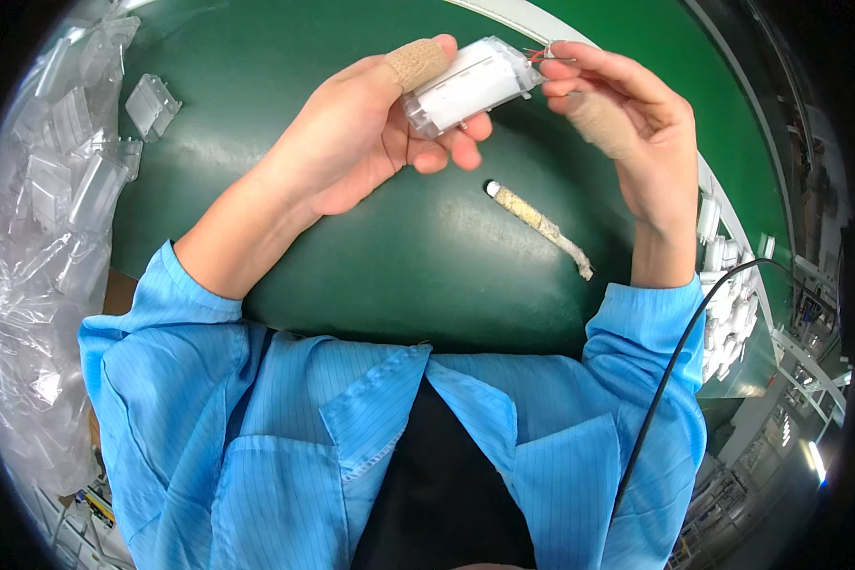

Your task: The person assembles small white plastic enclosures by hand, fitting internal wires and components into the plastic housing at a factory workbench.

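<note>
Lying closer in, yellowish stick [538, 219] on green table [370, 275]. Farther out, left hand [363, 128] gripping white box [471, 87] above table. Right hand [632, 114] pinching red wires [537, 55] at box end. Hard tug could snap wires. Loose left grip could let smooth box drop.

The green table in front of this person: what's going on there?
A person holds a small white block in a clear plastic casing in the left hand, above the green table. The fingertips of the right hand are at the thin red wires at its end. A yellowish stick lies below the hands, with clear plastic parts at the left and white pieces at the right.
</note>
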{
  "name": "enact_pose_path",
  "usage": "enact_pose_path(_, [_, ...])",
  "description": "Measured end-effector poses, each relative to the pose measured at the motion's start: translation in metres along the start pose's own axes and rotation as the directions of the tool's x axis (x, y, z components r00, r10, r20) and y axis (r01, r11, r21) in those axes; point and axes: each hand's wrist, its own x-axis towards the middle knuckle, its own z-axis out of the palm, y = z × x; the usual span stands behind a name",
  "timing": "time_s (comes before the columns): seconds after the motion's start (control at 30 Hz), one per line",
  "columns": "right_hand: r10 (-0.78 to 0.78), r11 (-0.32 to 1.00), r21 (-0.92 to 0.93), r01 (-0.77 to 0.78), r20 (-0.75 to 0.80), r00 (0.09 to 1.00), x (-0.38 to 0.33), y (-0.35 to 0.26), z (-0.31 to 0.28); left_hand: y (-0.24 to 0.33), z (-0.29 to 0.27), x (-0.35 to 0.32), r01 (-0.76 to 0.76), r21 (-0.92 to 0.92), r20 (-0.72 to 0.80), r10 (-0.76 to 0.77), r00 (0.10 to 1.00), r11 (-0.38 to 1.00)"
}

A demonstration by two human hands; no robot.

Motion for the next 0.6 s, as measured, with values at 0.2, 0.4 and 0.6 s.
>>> enact_pose_path(0.2, [-0.046, 0.998, 0.045, 0.047, -0.018, 0.999, -0.002, 0.004, 0.009, 0.0, 0.002, -0.003, 0.121, -0.071, -0.006, -0.122, 0.993, 0.99])
enact_pose_path(0.4, [0.05, 0.994, 0.098, -0.046, -0.037, 0.998, -0.003, 0.003, 0.015, -0.004, 0.005, -0.002, 0.16, -0.125, -0.038, -0.166, 0.985, 0.979])
enact_pose_path(0.6, [0.073, 0.988, 0.145, -0.059, -0.089, 0.993, -0.005, 0.01, 0.024, -0.01, 0.004, -0.003, 0.13, -0.234, 0.062, -0.119, 0.991, 0.964])
